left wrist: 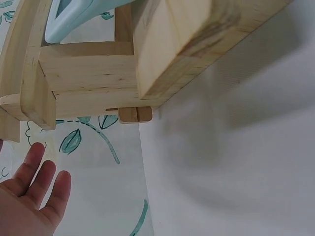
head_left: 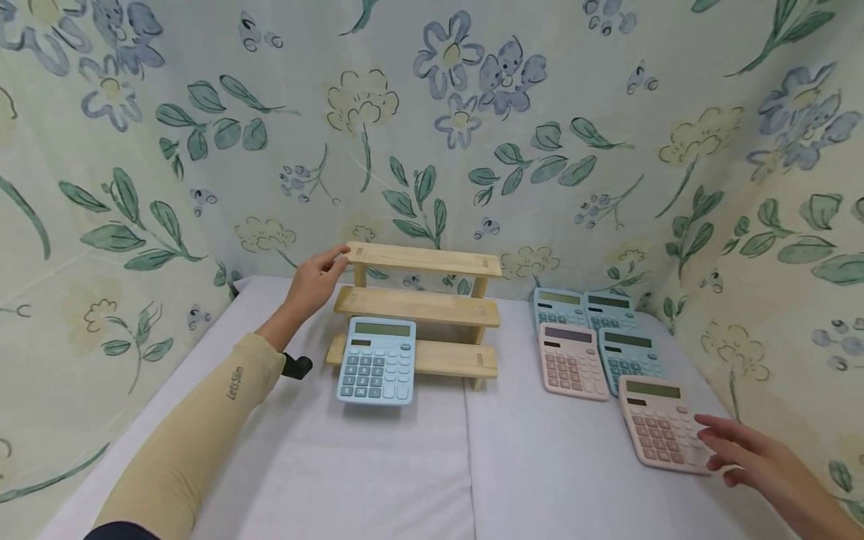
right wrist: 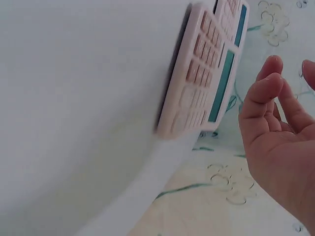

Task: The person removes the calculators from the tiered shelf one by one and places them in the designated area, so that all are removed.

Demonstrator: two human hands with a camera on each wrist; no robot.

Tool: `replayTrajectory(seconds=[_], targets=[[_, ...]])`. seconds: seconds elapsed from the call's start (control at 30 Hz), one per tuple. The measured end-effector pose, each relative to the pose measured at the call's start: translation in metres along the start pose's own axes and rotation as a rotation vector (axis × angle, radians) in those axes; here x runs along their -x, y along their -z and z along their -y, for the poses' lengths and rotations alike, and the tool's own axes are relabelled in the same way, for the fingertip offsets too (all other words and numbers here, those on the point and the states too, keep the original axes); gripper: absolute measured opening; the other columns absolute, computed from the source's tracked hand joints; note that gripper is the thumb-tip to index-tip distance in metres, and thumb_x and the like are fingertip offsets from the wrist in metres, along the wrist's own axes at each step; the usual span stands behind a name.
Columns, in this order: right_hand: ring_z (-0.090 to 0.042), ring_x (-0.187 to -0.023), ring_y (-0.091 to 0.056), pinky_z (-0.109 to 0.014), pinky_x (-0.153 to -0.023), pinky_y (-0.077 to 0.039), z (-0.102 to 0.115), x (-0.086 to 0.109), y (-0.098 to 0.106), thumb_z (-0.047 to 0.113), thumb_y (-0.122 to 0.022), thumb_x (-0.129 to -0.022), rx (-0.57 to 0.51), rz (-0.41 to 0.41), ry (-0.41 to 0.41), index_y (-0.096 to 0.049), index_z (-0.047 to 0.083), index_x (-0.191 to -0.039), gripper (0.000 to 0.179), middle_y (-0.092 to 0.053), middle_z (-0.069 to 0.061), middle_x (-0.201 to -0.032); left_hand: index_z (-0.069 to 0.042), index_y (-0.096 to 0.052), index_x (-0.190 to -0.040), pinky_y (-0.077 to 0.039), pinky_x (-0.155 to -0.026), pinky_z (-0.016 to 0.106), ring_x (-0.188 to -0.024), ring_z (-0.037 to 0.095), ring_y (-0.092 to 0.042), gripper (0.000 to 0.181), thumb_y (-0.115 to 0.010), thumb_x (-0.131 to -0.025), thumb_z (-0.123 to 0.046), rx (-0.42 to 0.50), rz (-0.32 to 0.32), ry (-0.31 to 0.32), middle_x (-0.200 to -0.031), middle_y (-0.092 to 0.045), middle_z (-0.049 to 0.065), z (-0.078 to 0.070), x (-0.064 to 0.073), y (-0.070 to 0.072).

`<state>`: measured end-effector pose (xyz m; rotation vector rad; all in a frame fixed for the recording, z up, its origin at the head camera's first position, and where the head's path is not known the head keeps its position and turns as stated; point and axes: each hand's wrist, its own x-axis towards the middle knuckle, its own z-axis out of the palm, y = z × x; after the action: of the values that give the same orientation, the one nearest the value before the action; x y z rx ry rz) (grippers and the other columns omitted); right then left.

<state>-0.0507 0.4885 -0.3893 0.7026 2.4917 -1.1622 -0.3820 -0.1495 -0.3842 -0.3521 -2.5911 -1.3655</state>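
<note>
A three-tier wooden shelf stand stands on the white-covered table. My left hand is at the left end of its top board, fingertips right at the wood. In the left wrist view, the fingers extend loosely beside the stand. One light-blue calculator leans at the left of the lowest board, keys facing me. My right hand hovers at the right edge of the nearest pink calculator, fingers slightly bent and holding nothing. The right wrist view shows this hand apart from the pink calculator.
A second pink calculator lies left of the nearest one. Behind them are three blue calculators, one at the back left, one at the back right and one in front. Floral cloth walls the table at the back and sides.
</note>
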Motion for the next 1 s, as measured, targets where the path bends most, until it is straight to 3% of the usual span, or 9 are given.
replayTrajectory(seconds=[0.2, 0.4, 0.63, 0.8, 1.0], targets=[[-0.024, -0.097, -0.058, -0.033, -0.08, -0.056, 0.04, 0.006, -0.024, 0.035, -0.052, -0.106, -0.123, 0.007, 0.07, -0.03, 0.0, -0.156, 0.065, -0.056, -0.016, -0.133, -0.036, -0.049, -0.15, -0.046, -0.088, 0.047, -0.116, 0.029, -0.054, 0.054, -0.043, -0.102, -0.06, -0.001, 0.004, 0.004, -0.139, -0.058, 0.013, 0.001, 0.001, 0.002], [-0.025, -0.095, -0.062, -0.032, -0.08, -0.057, 0.078, 0.013, -0.059, 0.035, -0.06, -0.102, -0.23, 0.032, 0.174, -0.036, 0.005, -0.155, 0.065, -0.062, -0.003, -0.123, -0.035, -0.05, -0.149, -0.047, -0.091, 0.049, -0.116, 0.029, -0.055, 0.053, -0.044, -0.102, -0.059, 0.003, -0.006, -0.005, -0.137, -0.059, 0.013, 0.0, -0.001, 0.002], [-0.026, -0.086, -0.062, -0.03, -0.073, -0.056, 0.111, 0.022, -0.092, 0.033, -0.063, -0.1, -0.289, 0.078, 0.29, -0.044, 0.005, -0.148, 0.058, -0.06, -0.011, -0.117, -0.034, -0.051, -0.149, -0.047, -0.089, 0.048, -0.117, 0.029, -0.054, 0.053, -0.044, -0.102, -0.059, 0.006, -0.002, -0.005, -0.136, -0.059, 0.013, 0.0, 0.0, 0.002], [-0.025, -0.085, -0.061, -0.03, -0.072, -0.055, 0.125, 0.019, -0.113, 0.028, -0.061, -0.101, -0.319, 0.122, 0.32, -0.045, 0.005, -0.148, 0.055, -0.056, -0.019, -0.122, -0.034, -0.051, -0.149, -0.047, -0.093, 0.051, -0.119, 0.03, -0.054, 0.054, -0.044, -0.102, -0.06, 0.009, -0.003, -0.002, -0.137, -0.058, 0.013, 0.0, 0.0, 0.002], [-0.024, -0.085, -0.061, -0.03, -0.072, -0.055, 0.145, 0.014, -0.142, 0.025, -0.063, -0.1, -0.392, 0.204, 0.371, -0.049, 0.008, -0.146, 0.051, -0.058, -0.016, -0.121, -0.034, -0.051, -0.148, -0.047, -0.093, 0.052, -0.122, 0.031, -0.054, 0.052, -0.046, -0.102, -0.058, 0.019, -0.004, 0.004, -0.141, -0.056, 0.014, -0.001, -0.001, 0.0]])
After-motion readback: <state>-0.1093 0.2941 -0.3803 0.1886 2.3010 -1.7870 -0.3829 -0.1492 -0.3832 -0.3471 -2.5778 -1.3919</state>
